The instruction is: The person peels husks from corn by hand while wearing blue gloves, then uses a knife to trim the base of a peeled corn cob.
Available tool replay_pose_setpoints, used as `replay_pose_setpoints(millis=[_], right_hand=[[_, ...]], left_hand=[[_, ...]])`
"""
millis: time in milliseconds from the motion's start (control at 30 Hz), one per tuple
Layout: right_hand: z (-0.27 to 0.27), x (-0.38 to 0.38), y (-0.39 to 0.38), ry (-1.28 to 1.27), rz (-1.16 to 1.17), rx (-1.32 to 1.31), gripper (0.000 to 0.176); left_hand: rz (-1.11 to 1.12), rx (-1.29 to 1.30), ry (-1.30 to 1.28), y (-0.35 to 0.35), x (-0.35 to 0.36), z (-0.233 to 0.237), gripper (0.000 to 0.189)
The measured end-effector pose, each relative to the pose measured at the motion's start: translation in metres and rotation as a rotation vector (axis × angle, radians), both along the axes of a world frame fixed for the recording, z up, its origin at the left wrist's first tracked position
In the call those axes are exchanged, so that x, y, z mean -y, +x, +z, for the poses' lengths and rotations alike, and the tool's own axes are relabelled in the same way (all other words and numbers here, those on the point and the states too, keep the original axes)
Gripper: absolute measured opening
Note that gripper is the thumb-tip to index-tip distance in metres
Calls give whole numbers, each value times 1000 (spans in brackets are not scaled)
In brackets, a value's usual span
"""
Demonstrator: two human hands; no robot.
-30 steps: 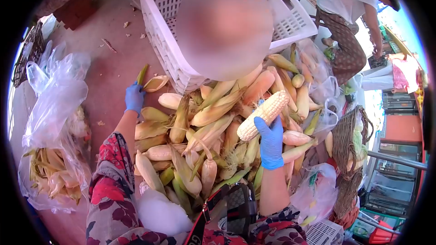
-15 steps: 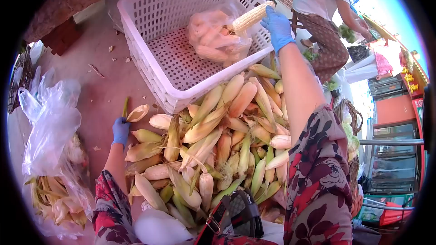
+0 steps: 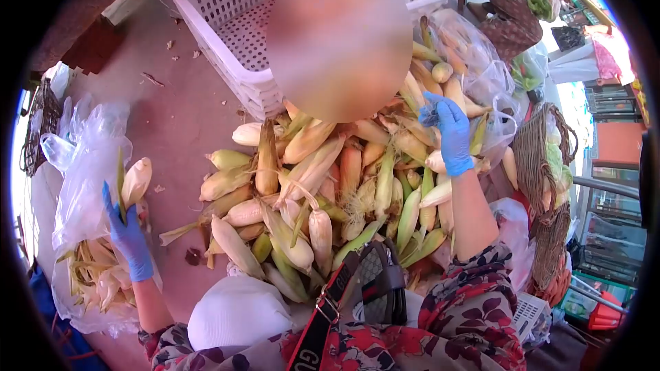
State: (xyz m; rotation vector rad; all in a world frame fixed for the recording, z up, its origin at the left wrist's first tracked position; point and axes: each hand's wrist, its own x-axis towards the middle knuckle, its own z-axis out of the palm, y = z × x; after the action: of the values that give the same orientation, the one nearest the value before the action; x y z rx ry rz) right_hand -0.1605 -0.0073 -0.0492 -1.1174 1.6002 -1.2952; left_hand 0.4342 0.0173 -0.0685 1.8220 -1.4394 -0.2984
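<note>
My left hand (image 3: 129,244), in a blue glove, is at the left with its fingers stretched apart. A pale corn husk (image 3: 136,182) with a green strip stands at its fingertips, above a clear plastic bag (image 3: 89,192) and a heap of stripped husks (image 3: 96,271). My right hand (image 3: 450,134), also gloved, hovers over the right side of a pile of unhusked corn (image 3: 295,230). Its fingers are bent but apart, and I see no cob between them. A round blur hides part of the white basket (image 3: 220,62) and whatever lies inside.
Another person's patterned trousers (image 3: 505,10) show at the upper right. Clear bags (image 3: 474,55) and a wicker basket (image 3: 540,158) stand right of the corn. A black handbag (image 3: 381,282) hangs at my front. Reddish floor (image 3: 172,130) lies left of the pile.
My right hand has let go of the peeled corn cob at the basket and come back over the pile. My left hand has moved left with the husk, and its fingers have spread.
</note>
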Motion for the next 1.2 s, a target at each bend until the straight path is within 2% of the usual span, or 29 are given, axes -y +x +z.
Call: replay_pose_setpoints(millis=[67,200,300,333,400,433,467,500,533,567,600,633,667,700,733,767,800,867,900,967,1000,1067,1133,1200], right_hand=[[-3,-34,-12,64,-26,-29,26],[-35,-80,-42,205,-2,26,26],[-55,-96,-34,365,91,-58,25],[-54,-97,-20,445,126,-70,25],[-77,-97,-7,454,299,-268,27],[-86,-99,3,399,358,-419,28],[-93,-97,12,334,411,-575,30],[-98,-95,23,346,495,-612,31],[-102,-98,30,370,568,-654,32],[-97,-104,40,372,647,-717,33],[-92,-111,48,374,731,-779,34],[-93,-118,47,341,806,-805,34],[-96,-123,45,306,882,-826,35],[-74,-118,44,386,854,-926,33],[-71,-114,34,260,740,-1114,34],[-73,-108,18,203,622,-1193,34],[-75,-101,-1,146,506,-1269,35],[-85,-89,-32,2,215,-1365,39],[-85,-85,-38,81,215,-1406,42],[-86,-76,-26,200,156,-1483,37],[-89,-71,-18,262,129,-1515,35],[-106,-61,-16,285,41,-1579,37],[-128,-52,-18,300,-20,-1638,39],[-118,-48,-19,343,43,-1540,40]], left_hand=[[177,366,-70,67,-48,12,44],[395,381,-2,163,-141,10,46],[331,565,362,221,-188,-31,47],[319,695,495,267,-200,-59,56],[295,529,852,304,-189,-68,61],[263,675,1001,297,-177,-55,61],[230,816,1141,269,-144,-25,62],[190,960,1275,235,-110,10,63],[162,999,1225,202,-82,44,62],[108,934,852,227,-67,47,60],[89,768,775,148,-43,88,55],[2,758,572,123,-24,96,50],[3,661,655,46,-4,125,46],[-140,663,470,6,10,127,43],[-221,761,486,-61,17,147,39],[-356,408,341,-79,31,127,35],[-587,554,176,-98,51,112,33],[-699,278,392,-191,53,110,34],[-924,369,282,-216,64,85,35],[-1149,404,403,-291,55,74,38],[-1260,391,384,-314,57,49,38],[-1469,489,453,-364,49,34,38],[-1528,342,637,-400,51,17,39],[-1359,11,714,-420,50,-19,37]])
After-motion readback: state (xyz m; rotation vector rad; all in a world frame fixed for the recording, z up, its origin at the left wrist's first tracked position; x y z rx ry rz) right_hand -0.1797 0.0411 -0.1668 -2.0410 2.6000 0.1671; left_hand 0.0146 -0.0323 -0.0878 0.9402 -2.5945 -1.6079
